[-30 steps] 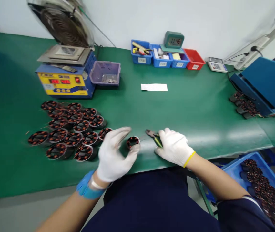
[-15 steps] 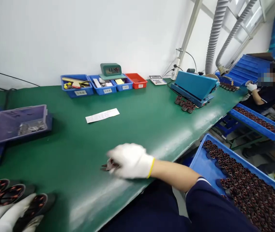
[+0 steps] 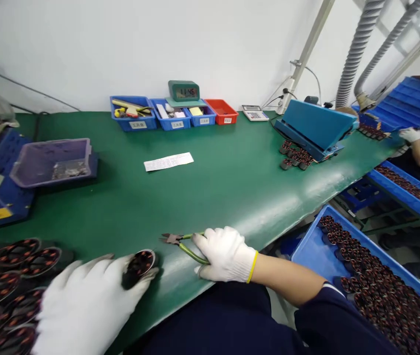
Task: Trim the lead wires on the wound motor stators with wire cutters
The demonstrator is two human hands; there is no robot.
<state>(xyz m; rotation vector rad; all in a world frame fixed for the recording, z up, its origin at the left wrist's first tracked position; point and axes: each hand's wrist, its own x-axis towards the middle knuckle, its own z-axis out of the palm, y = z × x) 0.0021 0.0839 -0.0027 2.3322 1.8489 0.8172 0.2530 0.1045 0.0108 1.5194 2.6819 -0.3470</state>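
My left hand (image 3: 87,301), in a white glove, is closed round one motor stator (image 3: 140,266), a short dark cylinder with reddish-copper windings inside. Its open end faces up, just above or on the green bench; I cannot tell which. My right hand (image 3: 228,254), also gloved, grips the green handles of a pair of side cutters (image 3: 188,246). The handles are spread, and the small jaws point left, a short way from the stator. More stators (image 3: 21,276) stand grouped at the lower left, partly covered by my left hand.
A purplish bin (image 3: 52,180) with small metal pieces sits at the left by a blue machine (image 3: 6,197). A paper strip (image 3: 168,161) lies mid-bench. Behind are tool boxes (image 3: 132,124) and a clock (image 3: 184,91). A blue tray (image 3: 309,251) of stators stands right, below the bench edge.
My left hand has moved right from the group with one stator in its fingers. The side cutters, earlier mostly hidden in my blurred right hand, now point out with handles spread. The view has shifted left.
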